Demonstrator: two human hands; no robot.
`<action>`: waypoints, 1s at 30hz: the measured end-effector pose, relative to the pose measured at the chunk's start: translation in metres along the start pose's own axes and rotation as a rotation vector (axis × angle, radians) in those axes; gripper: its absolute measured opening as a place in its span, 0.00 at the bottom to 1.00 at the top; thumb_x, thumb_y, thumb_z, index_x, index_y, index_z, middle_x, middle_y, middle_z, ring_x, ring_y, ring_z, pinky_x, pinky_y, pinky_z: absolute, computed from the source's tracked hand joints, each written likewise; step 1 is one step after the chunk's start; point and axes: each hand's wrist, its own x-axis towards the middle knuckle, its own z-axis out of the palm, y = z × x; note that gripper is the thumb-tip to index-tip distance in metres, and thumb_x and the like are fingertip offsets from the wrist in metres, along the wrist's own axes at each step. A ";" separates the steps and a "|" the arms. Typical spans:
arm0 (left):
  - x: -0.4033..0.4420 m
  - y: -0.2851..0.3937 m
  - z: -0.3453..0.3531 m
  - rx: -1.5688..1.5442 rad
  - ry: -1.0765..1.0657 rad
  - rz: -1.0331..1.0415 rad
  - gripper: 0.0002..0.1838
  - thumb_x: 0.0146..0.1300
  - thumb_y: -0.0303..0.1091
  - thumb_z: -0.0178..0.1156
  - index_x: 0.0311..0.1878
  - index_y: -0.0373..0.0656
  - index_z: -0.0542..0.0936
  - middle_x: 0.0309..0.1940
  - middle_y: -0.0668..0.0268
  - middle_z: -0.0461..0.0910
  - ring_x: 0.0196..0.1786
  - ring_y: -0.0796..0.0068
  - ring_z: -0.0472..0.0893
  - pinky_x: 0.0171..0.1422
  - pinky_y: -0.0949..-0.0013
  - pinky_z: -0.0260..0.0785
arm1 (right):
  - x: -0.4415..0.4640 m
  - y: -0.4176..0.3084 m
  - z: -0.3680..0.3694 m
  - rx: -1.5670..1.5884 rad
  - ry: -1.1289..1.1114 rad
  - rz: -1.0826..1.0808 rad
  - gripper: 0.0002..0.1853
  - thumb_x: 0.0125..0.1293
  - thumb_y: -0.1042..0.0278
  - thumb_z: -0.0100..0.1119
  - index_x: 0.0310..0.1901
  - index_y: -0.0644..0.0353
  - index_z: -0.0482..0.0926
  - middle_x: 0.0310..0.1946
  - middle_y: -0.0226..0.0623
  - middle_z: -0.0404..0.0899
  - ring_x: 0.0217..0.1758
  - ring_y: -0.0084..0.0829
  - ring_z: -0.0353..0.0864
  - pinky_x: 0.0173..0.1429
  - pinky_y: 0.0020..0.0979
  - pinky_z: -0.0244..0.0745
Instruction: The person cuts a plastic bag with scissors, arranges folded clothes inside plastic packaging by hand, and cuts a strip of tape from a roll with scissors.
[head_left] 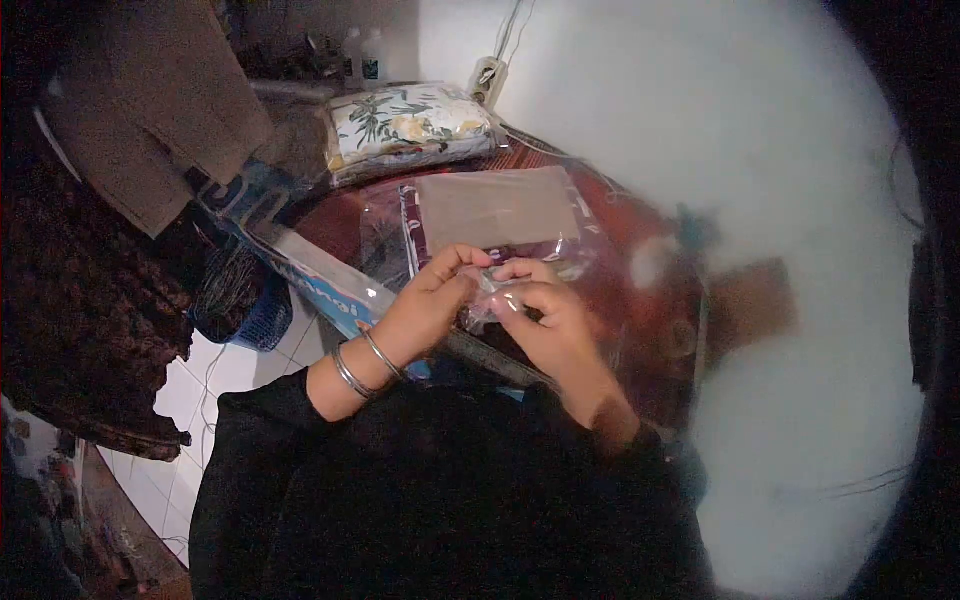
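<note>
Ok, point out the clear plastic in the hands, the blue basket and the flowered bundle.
Clear plastic (484, 287): head view, its crumpled middle.
Blue basket (268, 312): head view, its outer side wall.
Flowered bundle (410, 127): head view, its patterned top.

Plastic film (481, 289), between left hand (430, 295) and right hand (548, 312): clear, whitish glints
Flat packet (495, 208), just beyond both hands: beige middle, purple border with white marks
Wrapped bundle (415, 122), farther beyond left hand: white, green leaves, yellowish blooms
Bangles (350, 372), near side of left hand: silvery
Lettered strip (328, 285), left of left hand: blue, white letters
Basket (268, 318), farther left: blue
Garment (440, 480), near side of both hands: black
</note>
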 end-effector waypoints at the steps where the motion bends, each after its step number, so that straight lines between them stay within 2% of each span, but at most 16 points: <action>1: -0.001 0.005 0.004 0.047 0.061 0.005 0.15 0.68 0.29 0.52 0.57 0.42 0.69 0.39 0.71 0.73 0.35 0.84 0.70 0.40 0.78 0.66 | -0.001 0.000 0.001 -0.103 0.009 0.011 0.06 0.59 0.71 0.64 0.37 0.63 0.82 0.42 0.40 0.81 0.42 0.35 0.81 0.50 0.31 0.74; 3: -0.002 0.009 0.009 0.094 0.116 0.011 0.14 0.67 0.28 0.55 0.55 0.41 0.71 0.34 0.70 0.73 0.32 0.84 0.70 0.35 0.77 0.66 | -0.003 -0.008 0.001 -0.289 0.041 0.065 0.08 0.55 0.70 0.66 0.35 0.63 0.82 0.39 0.43 0.80 0.42 0.41 0.80 0.48 0.35 0.75; 5: -0.006 0.009 0.012 0.567 0.158 0.214 0.20 0.62 0.28 0.60 0.57 0.41 0.71 0.36 0.67 0.75 0.35 0.84 0.74 0.37 0.74 0.70 | 0.000 -0.010 0.000 -0.368 0.034 0.054 0.09 0.54 0.71 0.65 0.36 0.63 0.80 0.38 0.45 0.80 0.43 0.44 0.80 0.48 0.37 0.75; 7: -0.009 0.015 0.014 0.743 0.151 0.283 0.22 0.61 0.28 0.62 0.59 0.41 0.70 0.38 0.65 0.76 0.37 0.82 0.76 0.39 0.73 0.71 | 0.005 -0.017 0.001 -0.444 0.024 0.043 0.10 0.53 0.71 0.64 0.37 0.63 0.79 0.38 0.46 0.80 0.43 0.47 0.80 0.48 0.40 0.75; 8: -0.009 0.016 0.015 0.918 0.140 0.355 0.25 0.60 0.28 0.64 0.60 0.41 0.70 0.40 0.63 0.77 0.39 0.81 0.78 0.42 0.73 0.73 | 0.008 -0.025 0.002 -0.514 0.025 0.217 0.11 0.53 0.72 0.63 0.39 0.63 0.77 0.38 0.47 0.80 0.43 0.49 0.79 0.49 0.41 0.75; 9: -0.010 0.015 0.016 0.917 0.137 0.353 0.25 0.60 0.28 0.64 0.60 0.41 0.70 0.40 0.63 0.77 0.39 0.81 0.78 0.42 0.73 0.73 | 0.009 -0.029 0.003 -0.583 0.025 0.393 0.13 0.52 0.72 0.63 0.40 0.62 0.75 0.39 0.48 0.79 0.43 0.51 0.79 0.50 0.42 0.74; 12: -0.010 0.013 0.021 0.930 0.152 0.460 0.26 0.60 0.28 0.63 0.62 0.43 0.69 0.44 0.63 0.78 0.41 0.74 0.81 0.45 0.70 0.76 | 0.006 -0.015 0.002 -0.667 0.064 0.286 0.15 0.52 0.72 0.62 0.41 0.60 0.73 0.40 0.47 0.78 0.45 0.51 0.78 0.51 0.43 0.73; 14: -0.010 0.012 0.021 0.198 0.095 0.232 0.26 0.63 0.29 0.62 0.65 0.48 0.68 0.47 0.63 0.78 0.40 0.72 0.81 0.41 0.70 0.77 | 0.000 -0.006 -0.002 -0.589 0.120 0.104 0.14 0.51 0.72 0.62 0.40 0.61 0.74 0.41 0.47 0.77 0.45 0.51 0.77 0.51 0.43 0.73; 15: -0.008 0.018 0.018 0.197 0.098 0.232 0.26 0.63 0.29 0.62 0.65 0.48 0.68 0.47 0.63 0.78 0.40 0.72 0.81 0.41 0.70 0.77 | -0.001 -0.005 -0.003 -0.506 0.175 -0.074 0.13 0.51 0.73 0.63 0.39 0.61 0.75 0.42 0.47 0.76 0.46 0.50 0.77 0.51 0.42 0.73; 17: -0.006 0.031 0.009 -0.457 0.074 -0.292 0.19 0.68 0.33 0.58 0.60 0.40 0.71 0.47 0.64 0.78 0.43 0.74 0.80 0.48 0.68 0.77 | -0.003 -0.010 -0.003 -0.506 0.137 -0.142 0.13 0.50 0.73 0.64 0.38 0.62 0.75 0.42 0.46 0.76 0.46 0.49 0.77 0.51 0.42 0.73; 18: -0.006 0.024 0.005 -0.460 0.077 -0.293 0.19 0.68 0.33 0.58 0.60 0.40 0.71 0.47 0.64 0.78 0.43 0.74 0.80 0.48 0.68 0.77 | -0.003 -0.012 -0.003 -0.507 0.104 -0.209 0.12 0.49 0.74 0.65 0.37 0.62 0.76 0.42 0.46 0.76 0.47 0.48 0.77 0.50 0.41 0.74; 20: -0.002 -0.001 -0.008 -0.172 -0.101 -0.184 0.15 0.70 0.35 0.55 0.55 0.39 0.76 0.42 0.67 0.80 0.41 0.79 0.79 0.44 0.72 0.75 | -0.001 -0.012 -0.002 -0.499 0.116 -0.245 0.11 0.49 0.74 0.66 0.35 0.63 0.76 0.41 0.45 0.76 0.46 0.46 0.77 0.50 0.40 0.74; 22: 0.000 -0.004 -0.012 -0.057 -0.013 -0.073 0.11 0.70 0.35 0.56 0.48 0.38 0.80 0.34 0.71 0.80 0.38 0.82 0.78 0.41 0.75 0.72 | -0.002 -0.009 -0.004 -0.488 0.124 -0.282 0.10 0.49 0.75 0.67 0.33 0.64 0.76 0.41 0.44 0.77 0.45 0.45 0.77 0.49 0.39 0.74; 24: 0.000 0.004 -0.018 0.483 0.261 0.147 0.11 0.68 0.35 0.58 0.43 0.37 0.82 0.30 0.73 0.80 0.35 0.84 0.77 0.40 0.76 0.71 | -0.004 -0.001 -0.012 -0.538 0.151 -0.231 0.08 0.52 0.75 0.67 0.31 0.64 0.77 0.36 0.42 0.77 0.40 0.43 0.78 0.44 0.37 0.74; 28: -0.009 0.001 -0.049 0.527 0.201 0.037 0.10 0.68 0.35 0.58 0.41 0.38 0.81 0.29 0.73 0.80 0.34 0.84 0.76 0.41 0.77 0.70 | -0.019 0.024 -0.017 -0.290 0.182 0.005 0.06 0.56 0.76 0.66 0.29 0.64 0.77 0.30 0.37 0.77 0.32 0.31 0.77 0.38 0.30 0.73; 30: -0.015 0.004 -0.066 0.565 0.174 -0.047 0.10 0.68 0.35 0.58 0.42 0.38 0.81 0.30 0.73 0.79 0.35 0.83 0.76 0.40 0.76 0.71 | -0.019 0.019 -0.017 -0.308 0.141 -0.049 0.06 0.57 0.75 0.66 0.31 0.62 0.77 0.31 0.34 0.77 0.34 0.25 0.77 0.39 0.27 0.73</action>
